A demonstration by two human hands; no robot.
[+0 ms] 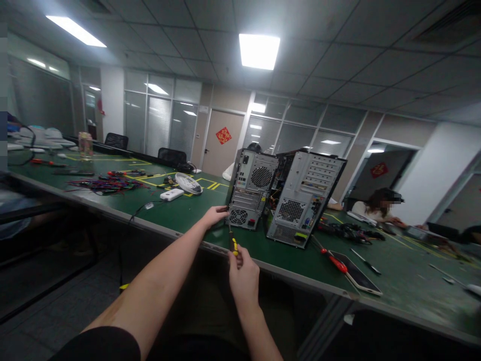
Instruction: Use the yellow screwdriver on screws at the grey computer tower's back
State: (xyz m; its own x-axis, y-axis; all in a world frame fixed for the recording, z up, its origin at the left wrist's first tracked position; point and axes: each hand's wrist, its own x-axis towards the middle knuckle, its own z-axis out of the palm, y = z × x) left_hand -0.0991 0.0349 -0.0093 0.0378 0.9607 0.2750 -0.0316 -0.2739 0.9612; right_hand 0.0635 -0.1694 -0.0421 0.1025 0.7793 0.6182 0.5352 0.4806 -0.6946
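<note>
Two desktop computer towers stand upright side by side, their rear panels facing me. At the lower left edge of the left computer tower (248,193), my left hand (215,215) grips the case, its fingertips partly hidden in shadow. My right hand (243,266) is closed around a screwdriver (233,244) with a black and yellow handle. Its shaft points up to the tower's lower left rear corner, near the small fan grille; whether the tip touches a screw I cannot tell. The right computer tower (306,198) is tilted in my view and touched by neither hand.
Right of the towers lie a red-handled screwdriver (338,262), a phone (356,273), a pen (365,261) and black cables (347,231). To the left are tangled wires (108,184), a white power bank-like box (172,194) and a white round fan grille (188,183). Another person (378,206) sits at the far right.
</note>
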